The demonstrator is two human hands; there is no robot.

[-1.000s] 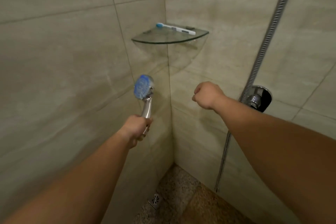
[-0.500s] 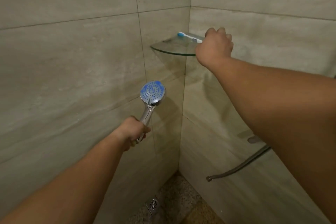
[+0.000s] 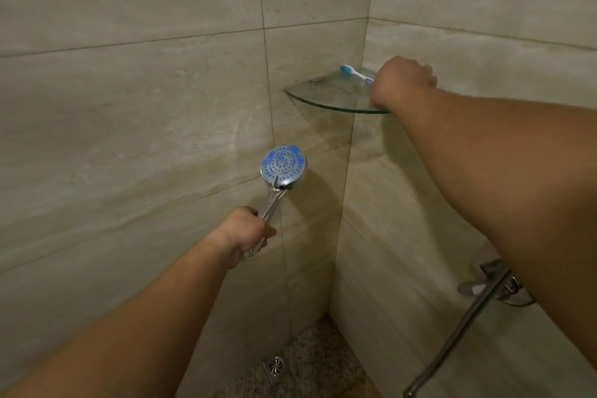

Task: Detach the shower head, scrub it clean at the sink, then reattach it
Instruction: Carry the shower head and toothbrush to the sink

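The left hand (image 3: 245,231) gripped the detached shower head (image 3: 283,168) by its handle, face up, near centre. At two o'clock the right hand (image 3: 402,81) closed on the toothbrush (image 3: 354,72) lying on the glass shelf (image 3: 323,95), apparently fetching a scrubber. The next move called for lifting it and heading to the sink.

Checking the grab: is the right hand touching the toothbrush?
Touching: the head view shows the right hand over the toothbrush handle on the glass shelf.
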